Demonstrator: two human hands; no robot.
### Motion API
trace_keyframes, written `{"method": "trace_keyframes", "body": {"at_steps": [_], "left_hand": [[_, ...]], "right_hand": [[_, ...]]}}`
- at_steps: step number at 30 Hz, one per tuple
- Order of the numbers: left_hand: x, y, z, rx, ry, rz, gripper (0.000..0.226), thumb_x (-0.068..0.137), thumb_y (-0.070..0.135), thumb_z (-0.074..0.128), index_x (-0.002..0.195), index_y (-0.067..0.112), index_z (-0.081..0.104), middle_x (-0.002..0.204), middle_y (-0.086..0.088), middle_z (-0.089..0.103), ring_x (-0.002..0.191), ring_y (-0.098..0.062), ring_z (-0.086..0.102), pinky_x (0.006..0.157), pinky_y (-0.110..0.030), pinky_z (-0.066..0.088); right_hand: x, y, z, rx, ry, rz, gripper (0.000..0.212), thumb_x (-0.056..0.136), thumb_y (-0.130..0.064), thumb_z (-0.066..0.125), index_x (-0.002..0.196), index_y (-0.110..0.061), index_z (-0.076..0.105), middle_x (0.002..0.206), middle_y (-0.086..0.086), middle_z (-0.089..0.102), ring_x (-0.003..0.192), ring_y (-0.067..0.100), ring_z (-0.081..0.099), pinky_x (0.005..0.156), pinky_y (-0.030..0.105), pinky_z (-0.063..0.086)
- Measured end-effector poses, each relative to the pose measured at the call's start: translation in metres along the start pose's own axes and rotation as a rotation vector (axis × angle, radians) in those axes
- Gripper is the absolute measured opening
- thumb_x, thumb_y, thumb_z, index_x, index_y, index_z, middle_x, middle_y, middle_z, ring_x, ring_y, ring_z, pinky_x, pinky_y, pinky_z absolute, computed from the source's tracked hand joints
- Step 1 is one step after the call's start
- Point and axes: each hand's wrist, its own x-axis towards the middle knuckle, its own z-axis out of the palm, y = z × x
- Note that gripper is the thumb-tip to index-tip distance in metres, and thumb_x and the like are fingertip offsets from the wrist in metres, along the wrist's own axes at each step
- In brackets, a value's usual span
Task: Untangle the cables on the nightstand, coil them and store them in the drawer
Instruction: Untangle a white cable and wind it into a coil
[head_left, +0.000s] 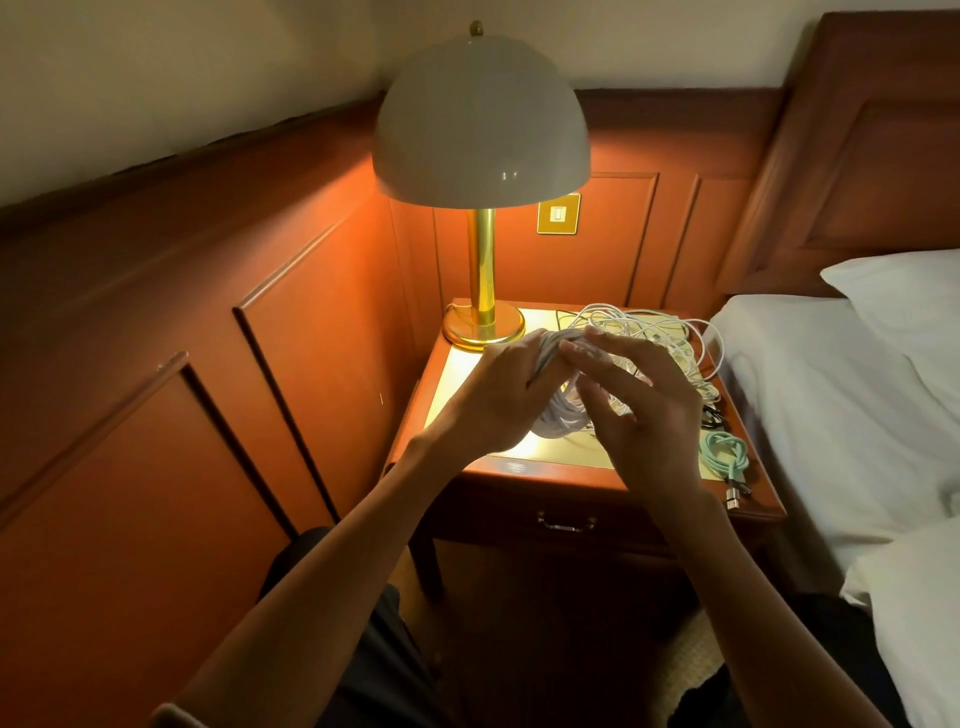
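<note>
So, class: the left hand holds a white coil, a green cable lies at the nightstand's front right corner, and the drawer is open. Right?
No: the head view shows the drawer shut. The left hand does hold the white coil, and the green cable lies at the front right corner of the nightstand.

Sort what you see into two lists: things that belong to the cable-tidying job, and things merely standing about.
Belongs: white coil gripped by the left hand, right hand, white tangle, mint cable, black cable, nightstand, drawer.
Standing about: lamp, wall switch, pillow.
</note>
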Motion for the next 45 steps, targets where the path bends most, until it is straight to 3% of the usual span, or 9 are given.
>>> {"method": "trace_keyframes", "body": {"at_steps": [6, 10, 14, 19, 26, 31, 37, 41, 45], "left_hand": [[-0.002, -0.007, 0.002, -0.224, -0.127, -0.187, 0.051, 0.101, 0.052, 0.039, 0.127, 0.016, 0.062, 0.114, -0.005, 0.069, 0.103, -0.018, 0.066, 0.089, -0.046, 0.055], [-0.006, -0.008, 0.000, -0.195, -0.213, -0.210, 0.047, 0.101, 0.051, 0.042, 0.124, 0.015, 0.063, 0.103, -0.004, 0.069, 0.088, -0.016, 0.066, 0.072, -0.040, 0.055], [-0.016, -0.012, -0.002, -0.194, -0.234, -0.207, 0.033, 0.103, 0.046, 0.044, 0.109, 0.023, 0.067, 0.089, 0.000, 0.065, 0.074, -0.011, 0.054, 0.065, -0.035, 0.044], [-0.017, -0.023, -0.017, -0.234, -0.175, -0.256, 0.036, 0.103, 0.045, 0.042, 0.115, 0.022, 0.067, 0.087, 0.016, 0.064, 0.076, -0.004, 0.055, 0.069, -0.025, 0.042], [-0.020, -0.031, -0.030, -0.298, -0.123, -0.321, 0.045, 0.099, 0.058, 0.043, 0.101, 0.020, 0.066, 0.074, 0.000, 0.054, 0.066, -0.015, 0.045, 0.060, -0.034, 0.036], [-0.024, -0.028, -0.031, -0.385, -0.118, -0.340, 0.034, 0.101, 0.049, 0.042, 0.101, 0.025, 0.067, 0.073, 0.012, 0.056, 0.068, -0.009, 0.047, 0.061, -0.026, 0.038], [-0.027, -0.007, -0.019, -0.547, -0.110, -0.323, 0.042, 0.098, 0.052, 0.041, 0.108, 0.019, 0.066, 0.091, -0.011, 0.058, 0.084, -0.028, 0.052, 0.074, -0.041, 0.041], [-0.024, 0.000, -0.013, -0.593, -0.048, -0.362, 0.043, 0.102, 0.046, 0.039, 0.116, 0.015, 0.064, 0.101, -0.020, 0.064, 0.096, -0.039, 0.061, 0.081, -0.043, 0.047], [-0.025, 0.006, -0.013, -0.533, -0.002, -0.304, 0.041, 0.101, 0.046, 0.037, 0.115, 0.019, 0.064, 0.090, 0.003, 0.069, 0.086, -0.016, 0.066, 0.075, -0.027, 0.053]], "right_hand": [[0.004, -0.010, -0.002, 0.127, 0.076, 0.159, 0.015, 0.093, -0.012, 0.071, 0.105, -0.005, 0.075, 0.105, 0.003, 0.074, 0.100, 0.013, 0.070, 0.083, 0.032, 0.058], [0.013, -0.023, 0.001, 0.178, 0.145, 0.457, 0.009, 0.093, -0.013, 0.065, 0.097, -0.018, 0.058, 0.086, -0.022, 0.062, 0.082, -0.007, 0.064, 0.065, 0.006, 0.050], [0.035, -0.007, -0.012, 0.238, 0.203, 0.596, 0.012, 0.106, -0.022, 0.046, 0.105, -0.016, 0.056, 0.069, -0.010, 0.065, 0.063, 0.008, 0.068, 0.063, 0.026, 0.057], [0.043, 0.010, -0.035, 0.843, -0.151, 1.064, 0.024, 0.105, -0.019, 0.045, 0.111, -0.007, 0.066, 0.087, 0.010, 0.074, 0.082, 0.032, 0.073, 0.065, 0.038, 0.062], [0.028, 0.025, -0.056, 0.633, -0.343, 0.876, 0.017, 0.083, -0.017, 0.071, 0.096, -0.007, 0.076, 0.090, 0.009, 0.077, 0.071, 0.022, 0.072, 0.065, 0.036, 0.064], [0.021, 0.025, -0.052, 0.013, -0.582, 0.444, 0.011, 0.083, -0.033, 0.075, 0.094, -0.033, 0.078, 0.083, -0.016, 0.075, 0.064, 0.000, 0.067, 0.063, 0.028, 0.058], [-0.004, 0.009, -0.008, -0.297, -0.383, 0.176, 0.016, 0.088, -0.019, 0.071, 0.103, -0.010, 0.073, 0.101, 0.007, 0.071, 0.094, 0.024, 0.060, 0.078, 0.031, 0.046], [-0.007, -0.015, 0.013, 0.142, -0.181, 0.578, 0.014, 0.097, -0.017, 0.063, 0.107, -0.011, 0.068, 0.090, 0.003, 0.075, 0.071, 0.013, 0.067, 0.060, 0.024, 0.053], [-0.001, -0.022, 0.022, 0.945, -0.078, 1.113, 0.021, 0.094, 0.005, 0.058, 0.113, -0.001, 0.065, 0.092, 0.015, 0.075, 0.084, 0.029, 0.074, 0.068, 0.034, 0.059]]}}
